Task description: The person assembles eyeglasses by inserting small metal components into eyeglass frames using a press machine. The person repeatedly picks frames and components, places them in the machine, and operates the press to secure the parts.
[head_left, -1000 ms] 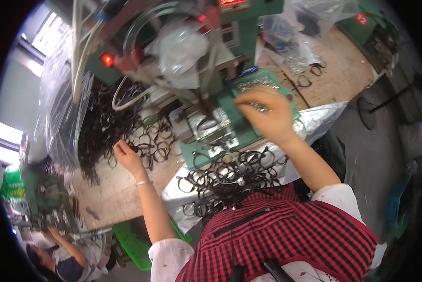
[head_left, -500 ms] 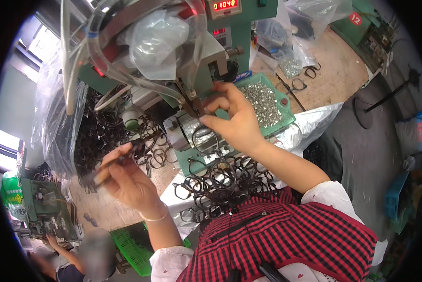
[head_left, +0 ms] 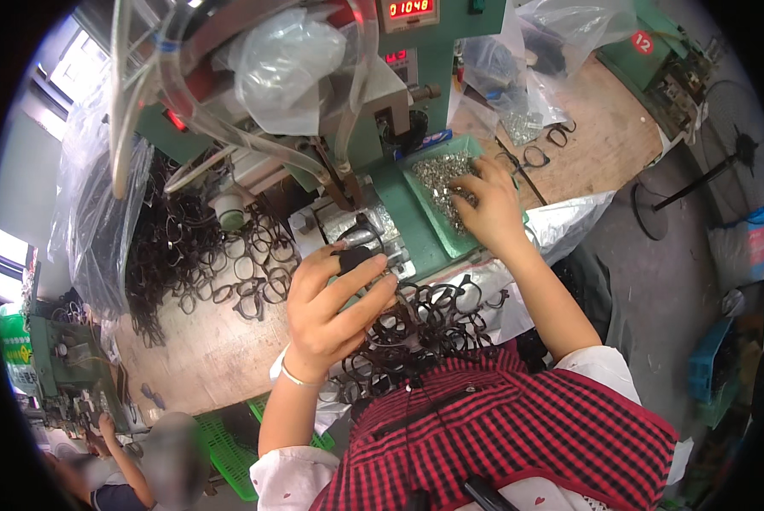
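My left hand (head_left: 335,307) is at the front of the green machine's metal fixture (head_left: 382,223), fingers closed on a dark eyeglass frame (head_left: 367,230). A black wrap (head_left: 356,258) covers part of one finger; the fingers hide some of the frame. My right hand (head_left: 491,209) reaches into a green tray (head_left: 463,247) to the right of the fixture. Its curved fingers are apart, with their tips among the small silvery metal parts (head_left: 442,180). Whether a part lies between them is too small to see. Above the fixture is the machine's narrow metal head (head_left: 341,189).
Dark eyeglass frames are heaped left of the machine (head_left: 246,264) and in front of me (head_left: 433,319). Clear hoses (head_left: 254,145) hang over the work spot. Several frames (head_left: 535,156) lie on the right tabletop. Another person's arm (head_left: 126,460) shows at the lower left.
My left hand has moved right, from the frame heap to the fixture. My right hand has left the machine head and dipped into the tray of metal parts.
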